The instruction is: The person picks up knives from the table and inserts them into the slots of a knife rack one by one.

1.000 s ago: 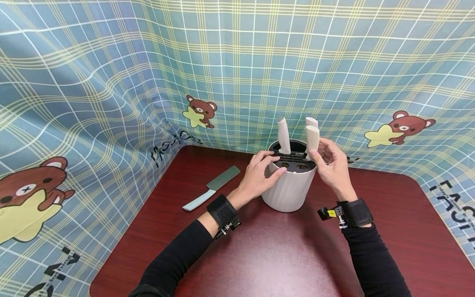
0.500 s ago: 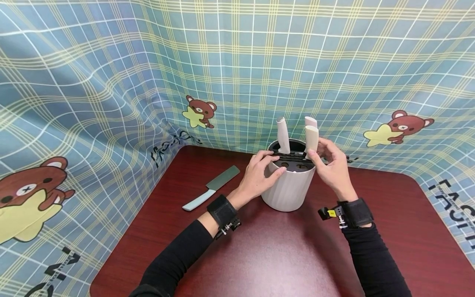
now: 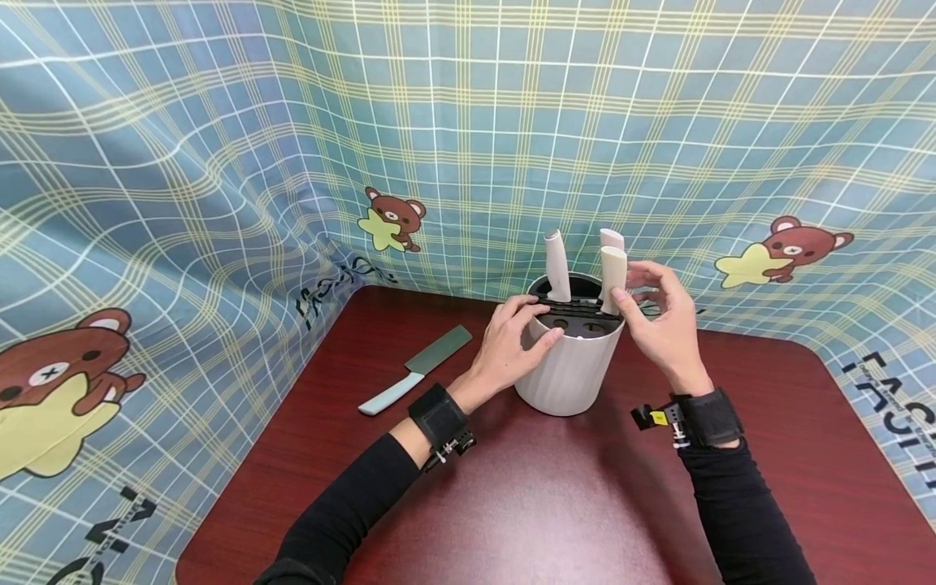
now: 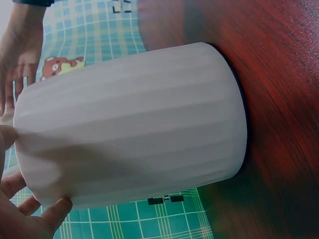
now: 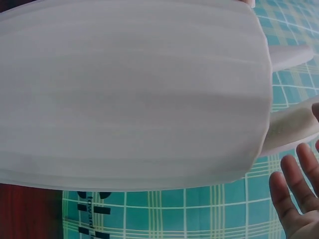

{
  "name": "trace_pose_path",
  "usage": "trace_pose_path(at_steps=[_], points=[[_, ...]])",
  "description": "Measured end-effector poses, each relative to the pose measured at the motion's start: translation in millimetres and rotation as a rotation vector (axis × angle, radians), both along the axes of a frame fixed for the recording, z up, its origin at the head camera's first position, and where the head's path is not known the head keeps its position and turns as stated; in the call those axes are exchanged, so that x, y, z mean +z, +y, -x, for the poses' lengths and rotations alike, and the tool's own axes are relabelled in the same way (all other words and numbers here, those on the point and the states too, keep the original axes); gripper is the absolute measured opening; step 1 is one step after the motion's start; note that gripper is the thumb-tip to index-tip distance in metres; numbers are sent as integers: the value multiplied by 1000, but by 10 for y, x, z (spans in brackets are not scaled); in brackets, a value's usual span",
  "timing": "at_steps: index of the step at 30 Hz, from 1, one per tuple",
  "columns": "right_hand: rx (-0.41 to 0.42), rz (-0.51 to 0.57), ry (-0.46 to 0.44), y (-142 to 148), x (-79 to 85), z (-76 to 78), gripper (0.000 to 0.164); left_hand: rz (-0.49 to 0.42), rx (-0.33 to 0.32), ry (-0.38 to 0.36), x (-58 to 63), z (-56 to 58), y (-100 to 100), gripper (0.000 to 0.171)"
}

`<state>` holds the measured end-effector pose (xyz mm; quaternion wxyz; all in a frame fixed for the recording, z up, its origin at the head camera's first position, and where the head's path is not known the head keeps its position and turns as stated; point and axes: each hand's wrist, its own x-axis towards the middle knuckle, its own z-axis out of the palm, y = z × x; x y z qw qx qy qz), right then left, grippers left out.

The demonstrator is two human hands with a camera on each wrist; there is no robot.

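A ribbed white knife holder [image 3: 565,378] with a black slotted insert [image 3: 578,313] stands upright on the table. My left hand [image 3: 506,345] grips its left rim, fingers over the top and thumb at the near edge. Out of the holder rise a white knife handle [image 3: 558,266] at the left and a cream knife handle [image 3: 613,276] at the right, with a pale pinkish handle [image 3: 611,238] behind it. My right hand [image 3: 664,325] is beside the cream handle, thumb tip at it and the other fingers spread away. The blades inside are hidden.
A cleaver [image 3: 437,351] with a pale blue handle and dark greenish blade lies flat on the dark red table [image 3: 512,504], left of the holder. A plaid cloth [image 3: 475,146] with bear prints hangs behind and along the sides.
My right hand has loosened from the cream handle, its fingers spreading and shifting slightly right. The left hand stays on the rim.
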<state>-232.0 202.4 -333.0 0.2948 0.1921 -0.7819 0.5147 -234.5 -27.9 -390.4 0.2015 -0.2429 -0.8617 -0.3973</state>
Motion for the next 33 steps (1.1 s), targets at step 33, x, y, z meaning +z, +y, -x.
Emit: trace_pose_path(at_steps=[33], points=[[-7,21,492,-390,214,-489,31,-83,81,204,56,-419,-219,32]])
